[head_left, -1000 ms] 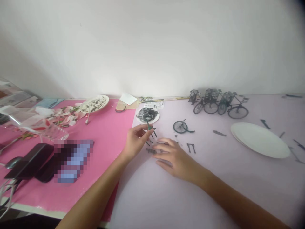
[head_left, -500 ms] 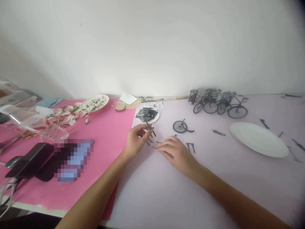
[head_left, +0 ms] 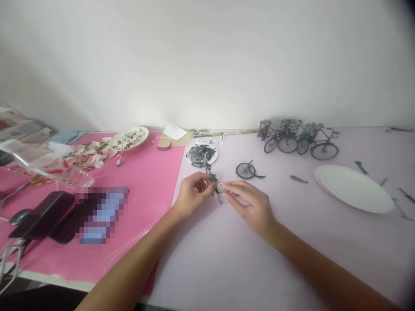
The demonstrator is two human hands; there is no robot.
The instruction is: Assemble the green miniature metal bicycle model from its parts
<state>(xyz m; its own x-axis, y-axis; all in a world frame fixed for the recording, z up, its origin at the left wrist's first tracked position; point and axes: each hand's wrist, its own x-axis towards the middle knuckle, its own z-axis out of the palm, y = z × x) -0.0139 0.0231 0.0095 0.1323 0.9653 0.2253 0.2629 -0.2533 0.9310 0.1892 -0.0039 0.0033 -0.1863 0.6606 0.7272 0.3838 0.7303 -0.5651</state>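
Observation:
My left hand (head_left: 195,193) pinches a dark green model bicycle frame (head_left: 213,178) between thumb and fingers, tilted above the white surface. Thin dark rods of it stick out past the fingertips. Close by on the right, my right hand (head_left: 249,199) has its fingertips pressed together on a small slim part (head_left: 221,186), pale grey in this light, right at the frame. Whether the part touches the frame, I cannot tell. A spoked model wheel with a curved mudguard (head_left: 246,170) lies just beyond my right hand.
Behind the hands stands a small plate (head_left: 215,156) of dark bicycle parts. Several assembled model bicycles (head_left: 324,151) line the wall. An oval white plate (head_left: 353,190) and loose parts (head_left: 298,179) lie right. A phone (head_left: 100,216) and a plate of pale pieces (head_left: 142,137) are left.
My right hand has lifted a small slim part from the table and brought it up against the frame. My left hand has shifted slightly right with the frame.

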